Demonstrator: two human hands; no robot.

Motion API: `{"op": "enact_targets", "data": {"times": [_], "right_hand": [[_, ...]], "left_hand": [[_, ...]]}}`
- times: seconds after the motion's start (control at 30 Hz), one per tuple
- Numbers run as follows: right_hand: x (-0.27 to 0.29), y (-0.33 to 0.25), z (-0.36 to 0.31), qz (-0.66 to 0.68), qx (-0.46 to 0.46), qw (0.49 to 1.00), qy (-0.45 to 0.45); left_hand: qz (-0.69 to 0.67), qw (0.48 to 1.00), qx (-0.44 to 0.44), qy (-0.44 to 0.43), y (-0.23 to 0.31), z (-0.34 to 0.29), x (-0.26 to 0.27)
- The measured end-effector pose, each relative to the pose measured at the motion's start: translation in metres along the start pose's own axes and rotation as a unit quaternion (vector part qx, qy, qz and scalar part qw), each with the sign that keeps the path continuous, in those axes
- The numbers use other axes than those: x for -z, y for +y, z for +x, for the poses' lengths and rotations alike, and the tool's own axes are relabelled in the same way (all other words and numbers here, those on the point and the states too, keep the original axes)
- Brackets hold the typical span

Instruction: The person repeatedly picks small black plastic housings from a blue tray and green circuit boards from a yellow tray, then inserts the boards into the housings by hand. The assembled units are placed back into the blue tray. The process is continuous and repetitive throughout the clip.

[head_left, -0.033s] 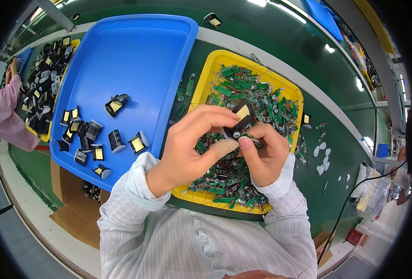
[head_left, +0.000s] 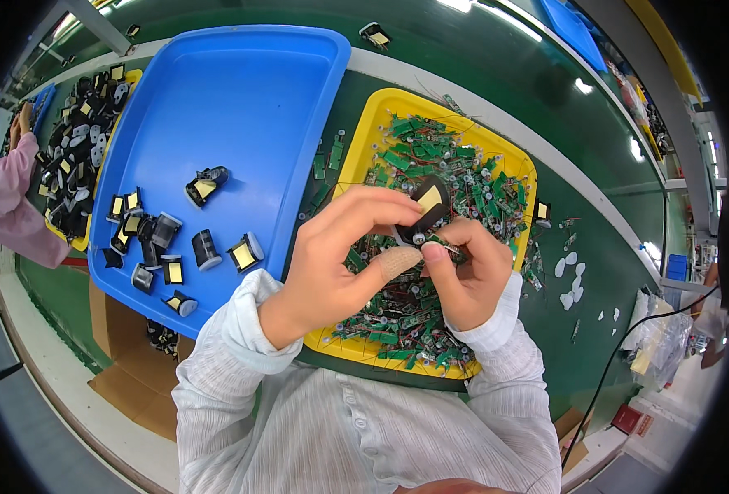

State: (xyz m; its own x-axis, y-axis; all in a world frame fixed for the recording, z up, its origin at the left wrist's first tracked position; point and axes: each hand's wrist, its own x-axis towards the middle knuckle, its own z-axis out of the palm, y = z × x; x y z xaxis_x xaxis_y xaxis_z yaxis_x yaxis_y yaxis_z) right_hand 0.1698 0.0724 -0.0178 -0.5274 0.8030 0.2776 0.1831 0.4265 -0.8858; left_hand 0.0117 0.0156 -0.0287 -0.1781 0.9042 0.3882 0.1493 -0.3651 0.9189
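My left hand [head_left: 331, 263] grips a small black plastic housing [head_left: 430, 202] with a pale yellow pad on it. A bandage-like tan wrap covers the left thumb. Close against the housing's lower end, my right hand [head_left: 473, 276] pinches a small green circuit board [head_left: 455, 249], partly hidden by the fingers. Whether the two parts touch is hard to make out. Both hands are above a yellow tray [head_left: 363, 136] heaped with green circuit boards and thin wires. To the left, a blue tray [head_left: 241, 99] holds several black housings [head_left: 205, 186] with yellow pads, mostly at its near end.
At far left, a co-worker's pink sleeve [head_left: 10, 193] is beside another tray piled with black housings [head_left: 76, 165]. Flat white pieces [head_left: 573, 284] lie on the green table to the right. A cardboard box [head_left: 134, 383] stands below the blue tray; a black cable [head_left: 620, 350] hangs at right.
My hands and the parts in them look unchanged. At the far right edge, another person's arm has shifted slightly.
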Motion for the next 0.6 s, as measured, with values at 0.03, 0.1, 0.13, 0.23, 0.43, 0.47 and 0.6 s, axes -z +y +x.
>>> {"op": "enact_targets", "data": {"times": [0.03, 0.1, 0.13, 0.23, 0.43, 0.47, 0.6], "right_hand": [[-0.0003, 0.0000, 0.0001, -0.005, 0.008, 1.000, 0.005], [-0.0002, -0.0001, 0.0012, -0.024, 0.034, 0.999, 0.008], [0.0004, -0.0008, 0.0027, -0.037, 0.052, 0.998, 0.007], [0.0010, -0.0034, 0.0036, -0.062, 0.074, 0.995, 0.000], [-0.0003, -0.0001, 0.0028, -0.053, 0.099, 0.994, -0.013], [-0.0011, 0.0010, 0.0037, -0.044, 0.111, 0.993, -0.012], [-0.0017, -0.0021, 0.0080, -0.039, 0.116, 0.992, -0.038]], "left_hand": [[0.002, 1.000, 0.000, 0.000, 0.0002, 0.0000, -0.0003], [0.003, 1.000, -0.001, -0.001, 0.0004, -0.0002, 0.0001], [0.003, 1.000, -0.001, -0.001, 0.0005, -0.0003, 0.0003], [-0.001, 1.000, -0.003, 0.004, 0.0012, -0.0008, -0.0005], [-0.041, 0.999, -0.005, 0.004, -0.0037, -0.0028, -0.0021], [-0.045, 0.999, -0.005, 0.000, -0.0038, -0.0028, -0.0021], [-0.040, 0.999, -0.020, -0.015, -0.0067, -0.0030, 0.0015]]}}
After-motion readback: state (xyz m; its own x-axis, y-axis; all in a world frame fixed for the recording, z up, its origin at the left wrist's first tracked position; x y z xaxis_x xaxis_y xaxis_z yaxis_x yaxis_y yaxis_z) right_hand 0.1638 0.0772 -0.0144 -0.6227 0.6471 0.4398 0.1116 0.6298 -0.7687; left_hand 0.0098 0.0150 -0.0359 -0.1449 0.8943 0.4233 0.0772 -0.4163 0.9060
